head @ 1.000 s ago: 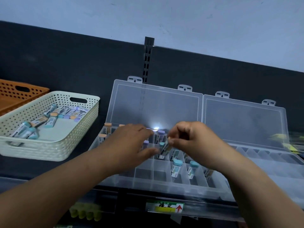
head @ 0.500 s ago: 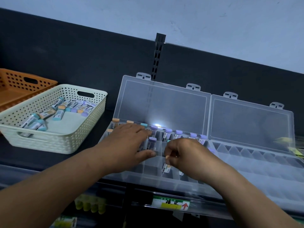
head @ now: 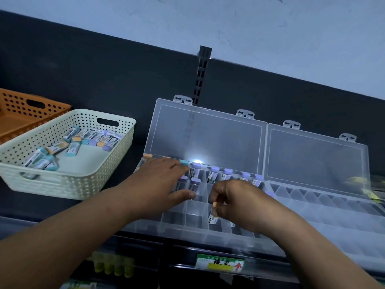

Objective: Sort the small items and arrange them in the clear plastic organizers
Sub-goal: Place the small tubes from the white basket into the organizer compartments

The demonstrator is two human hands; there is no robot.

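Right hand (head: 239, 203) has lowered tube (head: 214, 219) into organizer (head: 187, 232)

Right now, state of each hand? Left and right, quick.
Left hand: open, fingers flat over the left organizer, holding nothing.
Right hand: closed, pinching an orange-capped tube in a front compartment.

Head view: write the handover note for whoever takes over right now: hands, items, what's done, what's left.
Left hand rests flat on the left organizer.
Right hand pinches a tube over a front compartment.
Done: the back row holds purple-capped tubes.
Left: many loose tubes lie in the cream basket; the right organizer, lid open, looks unfilled.
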